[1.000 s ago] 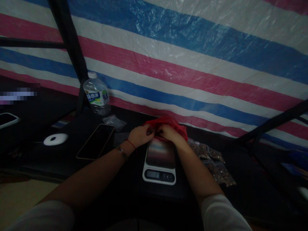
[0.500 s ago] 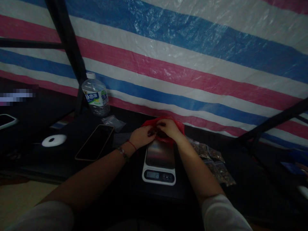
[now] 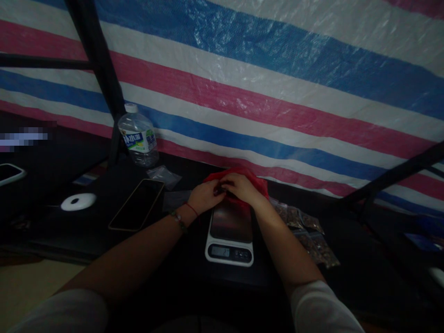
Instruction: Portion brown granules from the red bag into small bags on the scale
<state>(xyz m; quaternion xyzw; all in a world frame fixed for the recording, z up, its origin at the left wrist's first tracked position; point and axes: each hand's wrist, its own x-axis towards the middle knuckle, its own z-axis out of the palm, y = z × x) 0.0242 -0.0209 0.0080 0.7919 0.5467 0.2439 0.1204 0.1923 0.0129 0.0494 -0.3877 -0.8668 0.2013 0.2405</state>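
Right now, a crumpled red plastic bag [image 3: 258, 182] is seen at the far end of a small white kitchen scale with a shiny metal top [image 3: 230, 231]. It lies on a dark table [image 3: 173, 259], in front of a big sheet with blue, pink and white stripes [image 3: 277, 83]. The left hand [image 3: 205, 196] and the right hand [image 3: 240, 187] are both laid on the bag, and they touch each other in the middle. The fingers of both hands are curled and pinched together at the bag. What is gripped inside them is too dark to be told. A red string and a bead band are worn on the left wrist.

Some small clear packets with brown bits inside [image 3: 308, 233] are spread just to the right of the scale. A dark flat phone [image 3: 137, 210] is laid to the left of the scale. A round white disc [image 3: 78, 201] is seen further left. A clear plastic water bottle with a white cap [image 3: 138, 138] is stood upright near the sheet, beside a black pole [image 3: 95, 60].
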